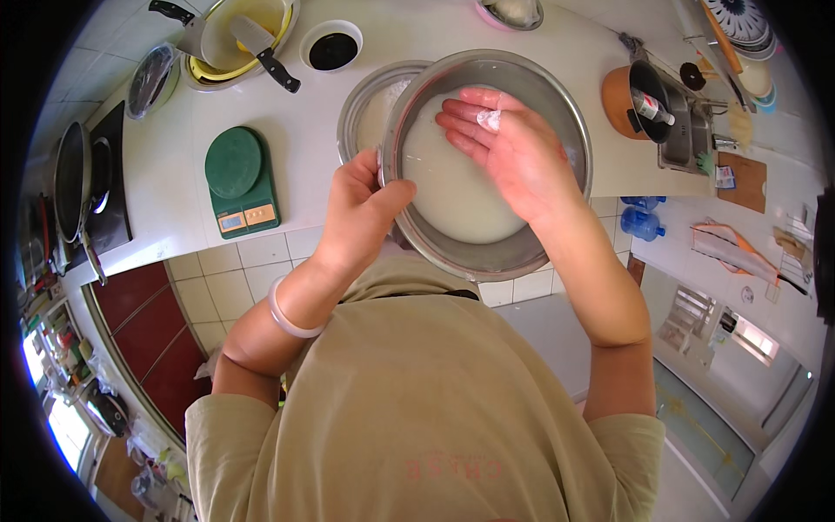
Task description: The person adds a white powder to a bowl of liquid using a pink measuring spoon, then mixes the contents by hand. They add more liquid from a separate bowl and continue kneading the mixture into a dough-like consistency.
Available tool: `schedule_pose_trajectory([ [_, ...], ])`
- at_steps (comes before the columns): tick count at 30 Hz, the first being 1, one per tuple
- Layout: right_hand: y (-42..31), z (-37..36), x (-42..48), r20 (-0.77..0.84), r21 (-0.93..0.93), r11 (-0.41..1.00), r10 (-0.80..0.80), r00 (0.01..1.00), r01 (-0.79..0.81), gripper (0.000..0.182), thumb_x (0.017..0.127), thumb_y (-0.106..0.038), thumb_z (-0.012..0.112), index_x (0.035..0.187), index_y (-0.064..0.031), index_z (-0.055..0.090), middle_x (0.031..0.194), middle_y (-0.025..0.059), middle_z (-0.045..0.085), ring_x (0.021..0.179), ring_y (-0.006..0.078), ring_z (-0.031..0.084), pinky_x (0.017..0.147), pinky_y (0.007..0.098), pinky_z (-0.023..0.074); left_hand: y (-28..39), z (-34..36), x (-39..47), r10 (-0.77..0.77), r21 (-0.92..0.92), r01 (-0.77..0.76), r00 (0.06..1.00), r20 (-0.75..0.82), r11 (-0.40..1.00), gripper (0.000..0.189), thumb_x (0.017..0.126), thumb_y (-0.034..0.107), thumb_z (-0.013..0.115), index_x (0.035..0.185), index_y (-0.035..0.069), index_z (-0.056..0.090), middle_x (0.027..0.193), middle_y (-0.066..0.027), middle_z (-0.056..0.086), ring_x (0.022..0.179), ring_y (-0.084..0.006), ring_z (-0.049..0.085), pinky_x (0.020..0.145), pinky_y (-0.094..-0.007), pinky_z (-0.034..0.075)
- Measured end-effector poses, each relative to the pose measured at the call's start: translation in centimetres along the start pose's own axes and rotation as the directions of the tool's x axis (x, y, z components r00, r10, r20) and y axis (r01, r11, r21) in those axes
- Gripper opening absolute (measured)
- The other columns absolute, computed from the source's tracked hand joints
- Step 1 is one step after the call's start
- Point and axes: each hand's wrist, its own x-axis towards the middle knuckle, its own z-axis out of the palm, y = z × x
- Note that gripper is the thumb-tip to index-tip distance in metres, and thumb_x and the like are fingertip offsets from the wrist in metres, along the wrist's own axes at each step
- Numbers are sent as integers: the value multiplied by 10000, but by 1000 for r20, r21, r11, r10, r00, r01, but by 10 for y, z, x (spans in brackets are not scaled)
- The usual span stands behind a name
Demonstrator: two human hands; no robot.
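Note:
My left hand (365,212) grips the near-left rim of a large steel basin (450,258), thumb over the edge. The basin tilts slightly and contains cloudy, milky liquid (476,202). Above that liquid is my right hand (505,140), palm turned up and fingers stretched to the left, wet at the tips. A small, wet white lump (489,121) rests against its fingers by the thumb; I cannot tell what it is made of. Partly hidden behind the basin, a second steel basin (355,88) holds something pale, with white powder showing.
A green kitchen scale (241,183) stands left on the counter. Farther back are a bowl of dark liquid (331,49) and a kitchen knife (261,49) lying across a yellow basket (287,29). To the right, an orange-brown pot (616,98) is beside the sink (682,130).

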Motion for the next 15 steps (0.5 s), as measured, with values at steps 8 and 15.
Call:
schedule_pose_trajectory([
  [8, -4, 0, -5, 39, -76, 995, 66, 997, -63, 415, 803, -108, 474, 1166, 83, 409, 1131, 184, 471, 1073, 270, 496, 955, 347, 395, 1, 1, -2, -10, -17, 11, 999, 34, 1000, 278, 756, -63, 486, 1026, -35, 545, 950, -82, 613, 842, -112, 560, 769, -250, 439],
  [15, 3, -4, 2, -25, 7, 997, 73, 997, -73, 391, 818, -120, 492, 1142, 93, 443, 1119, 218, 509, 1074, 301, 507, 948, 381, 410, 3, 8, -3, 18, -25, -18, 1000, 4, 1000, 170, 759, -33, 512, 926, -27, 543, 814, -13, 579, 695, -41, 494, 614, -200, 413],
])
